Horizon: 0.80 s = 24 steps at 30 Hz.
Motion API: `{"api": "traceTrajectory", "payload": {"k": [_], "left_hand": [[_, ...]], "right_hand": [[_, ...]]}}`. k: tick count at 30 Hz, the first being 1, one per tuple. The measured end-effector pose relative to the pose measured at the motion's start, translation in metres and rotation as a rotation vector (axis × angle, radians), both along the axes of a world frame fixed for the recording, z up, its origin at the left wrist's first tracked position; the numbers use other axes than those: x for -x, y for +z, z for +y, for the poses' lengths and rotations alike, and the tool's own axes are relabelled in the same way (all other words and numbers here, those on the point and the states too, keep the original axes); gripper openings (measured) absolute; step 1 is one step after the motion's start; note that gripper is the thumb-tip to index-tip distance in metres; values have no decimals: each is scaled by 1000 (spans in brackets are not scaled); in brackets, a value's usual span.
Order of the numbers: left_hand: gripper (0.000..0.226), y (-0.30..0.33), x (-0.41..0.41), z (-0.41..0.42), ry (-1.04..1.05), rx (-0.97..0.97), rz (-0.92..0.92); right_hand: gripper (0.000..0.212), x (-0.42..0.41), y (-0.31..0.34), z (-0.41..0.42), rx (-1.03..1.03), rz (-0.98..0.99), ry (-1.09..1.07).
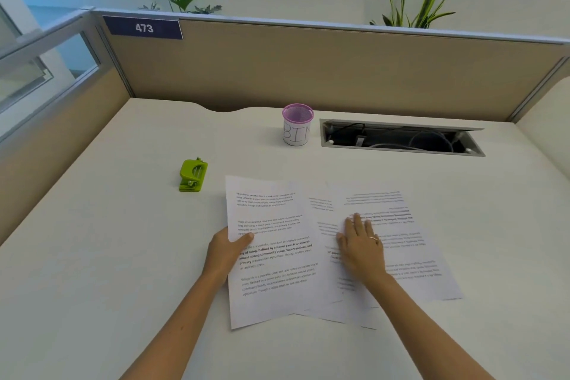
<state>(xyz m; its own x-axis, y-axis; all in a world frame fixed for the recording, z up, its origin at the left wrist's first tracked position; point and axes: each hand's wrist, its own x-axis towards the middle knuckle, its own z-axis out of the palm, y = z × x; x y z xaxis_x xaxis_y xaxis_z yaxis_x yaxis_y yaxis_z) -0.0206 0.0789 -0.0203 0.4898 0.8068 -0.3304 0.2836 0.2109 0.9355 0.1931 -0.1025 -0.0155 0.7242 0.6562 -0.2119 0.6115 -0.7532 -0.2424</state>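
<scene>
Several printed white sheets lie fanned out on the white desk (123, 256). My left hand (226, 251) pinches the left edge of the top sheet (271, 256), thumb on top and fingers under it. My right hand (361, 244), wearing a ring, lies flat with straight fingers on the overlapping sheets to the right (416, 256), whose text reads upside down. A green hole punch (193, 175) stands on the desk up and to the left of the papers. A pink mesh cup (297, 124) with a paper label reading "BIN" stands farther back, near the middle.
An open cable tray (401, 139) with wires is sunk into the desk at the back right. Beige partition walls (308, 71) close the desk at the back and left, with a "473" sign (143, 28). Plants stand behind the partition.
</scene>
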Motion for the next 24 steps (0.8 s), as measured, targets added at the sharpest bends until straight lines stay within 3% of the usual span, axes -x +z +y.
{"api": "traceTrajectory", "payload": {"k": [4,8,12,15,18,24], "left_hand": [[18,-1,0,1,-3,-6,-1],[18,-1,0,3,-7,-1,-4],[19,-2,-1,4,-3,-1,10],[18,-2,-1,5,4,-8,32],[21,-3,-2,5,-1,-5,35],[19,-3,-2,6,-1,5,27]], "right_hand": [[46,5,8,15,-104,-20,33],[47,-25,22,4,-254,-56,-176],[49,-63,33,-22,-119,21,-450],[71,-79,39,-33,-33,89,-580],[79,-86,38,-35,-2,81,-576],[75,-88,36,-32,-37,133,-595]]}}
